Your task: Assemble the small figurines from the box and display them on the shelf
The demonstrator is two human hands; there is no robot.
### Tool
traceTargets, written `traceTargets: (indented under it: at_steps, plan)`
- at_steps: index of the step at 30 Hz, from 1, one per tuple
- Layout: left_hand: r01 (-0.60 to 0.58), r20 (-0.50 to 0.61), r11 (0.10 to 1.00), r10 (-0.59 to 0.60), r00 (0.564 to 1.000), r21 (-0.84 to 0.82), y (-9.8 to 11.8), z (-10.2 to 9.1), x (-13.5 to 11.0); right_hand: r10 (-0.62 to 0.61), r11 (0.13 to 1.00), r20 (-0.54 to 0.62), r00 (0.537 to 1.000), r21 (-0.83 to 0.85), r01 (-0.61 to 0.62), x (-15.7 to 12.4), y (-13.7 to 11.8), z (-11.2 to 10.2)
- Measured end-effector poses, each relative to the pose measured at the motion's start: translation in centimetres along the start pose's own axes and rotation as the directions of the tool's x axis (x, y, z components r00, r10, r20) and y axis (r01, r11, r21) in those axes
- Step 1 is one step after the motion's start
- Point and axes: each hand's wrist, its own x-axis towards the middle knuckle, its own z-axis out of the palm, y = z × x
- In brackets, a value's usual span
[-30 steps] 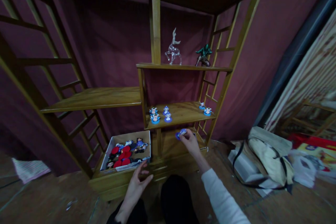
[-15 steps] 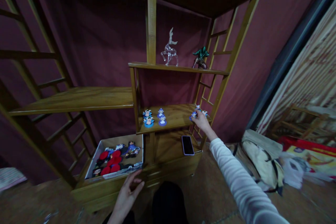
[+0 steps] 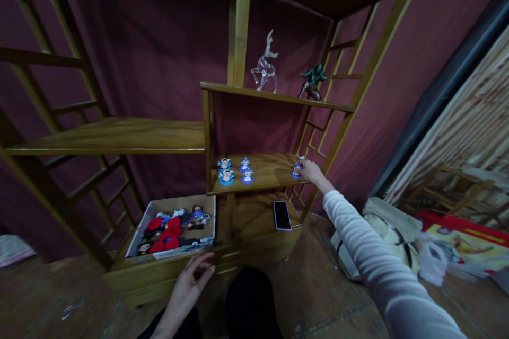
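Observation:
My right hand [image 3: 313, 174] reaches to the right end of the middle shelf [image 3: 270, 167]. Its fingers are closed on a small purple-and-white figurine [image 3: 296, 171] with a purple round base, low at the shelf surface. Part of another figurine [image 3: 301, 158] peeks out behind the fingers; anything further right is hidden by the hand. On the shelf's left side stand two purple-and-white figurines [image 3: 247, 176] and two blue-based figurines [image 3: 226, 177]. My left hand [image 3: 191, 278] hovers empty before the lower cabinet, fingers loosely curved and apart, near an open box [image 3: 139, 228].
Several figurines, some with red round bases [image 3: 172, 233], lie in the box. A phone [image 3: 282, 215] rests on the lower shelf. Above stand a clear deer figure [image 3: 265, 68] and a green-cloaked figure [image 3: 313, 82]. Bags [image 3: 392, 225] sit on the floor at right.
The view has shifted and tilted slightly. My right hand remains at the figurine on the shelf's right end and now covers more of the figurines beside it. My left hand stays empty.

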Motion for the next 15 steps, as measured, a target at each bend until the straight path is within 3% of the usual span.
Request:
traceTargets:
  at_steps: [6, 12, 15]
  plan:
    - [-0.010, 0.016, 1.000, 0.010, 1.000, 0.013, -0.1, -0.2, -0.2, 0.013, 0.999, 0.074, 0.997, 0.044, -0.016, -0.1, 0.1, -0.4]
    - [-0.003, 0.028, 1.000, 0.003, 1.000, -0.003, -0.1, -0.3, -0.3, 0.027, 0.985, 0.005, 1.000, 0.171, -0.027, 0.4, 0.3, -2.3]
    - [-0.015, 0.040, 1.000, 0.014, 0.999, 0.021, -0.2, -0.4, -0.3, 0.001, 0.988, 0.079, 0.997, 0.154, -0.013, 0.5, 0.3, -2.5]
